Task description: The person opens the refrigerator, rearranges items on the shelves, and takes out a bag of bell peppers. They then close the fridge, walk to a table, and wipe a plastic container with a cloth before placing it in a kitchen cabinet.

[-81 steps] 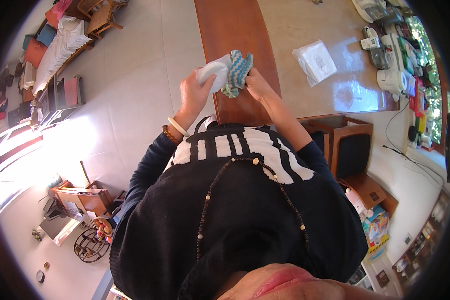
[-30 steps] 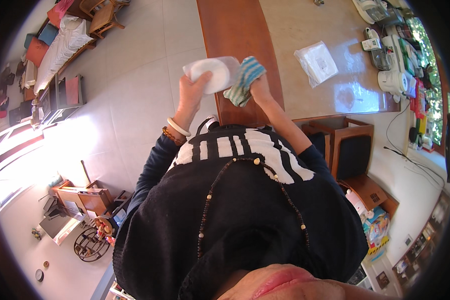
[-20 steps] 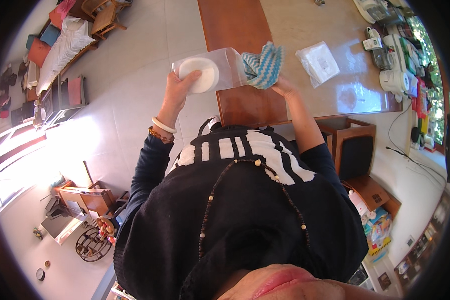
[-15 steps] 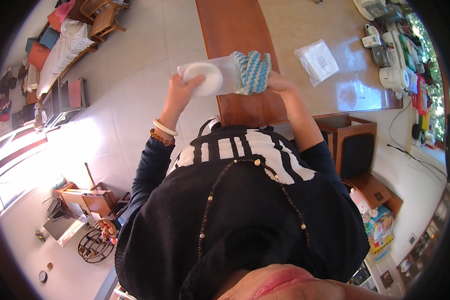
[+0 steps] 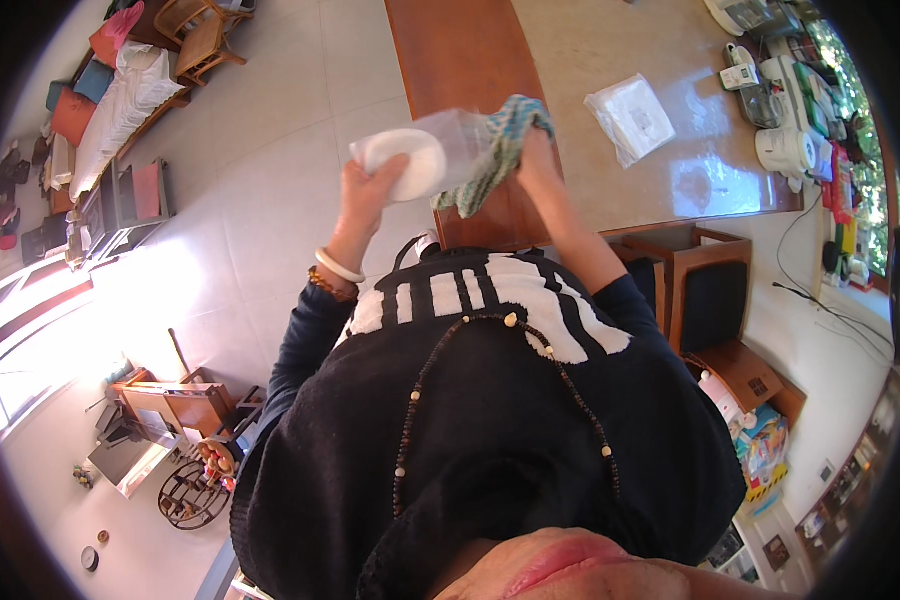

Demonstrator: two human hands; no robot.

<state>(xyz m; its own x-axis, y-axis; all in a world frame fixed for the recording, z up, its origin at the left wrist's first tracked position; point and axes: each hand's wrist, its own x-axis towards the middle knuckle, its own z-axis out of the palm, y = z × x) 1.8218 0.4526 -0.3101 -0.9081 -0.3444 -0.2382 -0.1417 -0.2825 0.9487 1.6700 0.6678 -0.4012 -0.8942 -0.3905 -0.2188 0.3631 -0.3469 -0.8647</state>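
Observation:
My left hand [image 5: 366, 196] is closed round the white round end of a clear plastic container [image 5: 462, 138]. Its thumb lies over the white disc [image 5: 416, 166], which looks like a lid or base. At the container's other end, my right hand [image 5: 536, 158] grips a blue, green and white patterned cloth [image 5: 490, 165]. The cloth is bunched against the clear wall and hangs down below it. Motion blurs the cloth and container, and the right fingers are mostly hidden by the cloth. Both hands are held in the air near the table's edge.
A wooden table [image 5: 450, 60] with a brown edge and a shiny tan top lies ahead to the right. On it rests a flat white packet [image 5: 632, 118] in clear plastic. Appliances and a paper roll [image 5: 788, 150] line the right side. A wooden chair [image 5: 708, 290] stands by the table.
My right hand has shifted slightly left, and the cloth has turned, its lower end now hanging further down and left. The container has tilted a little in my left hand.

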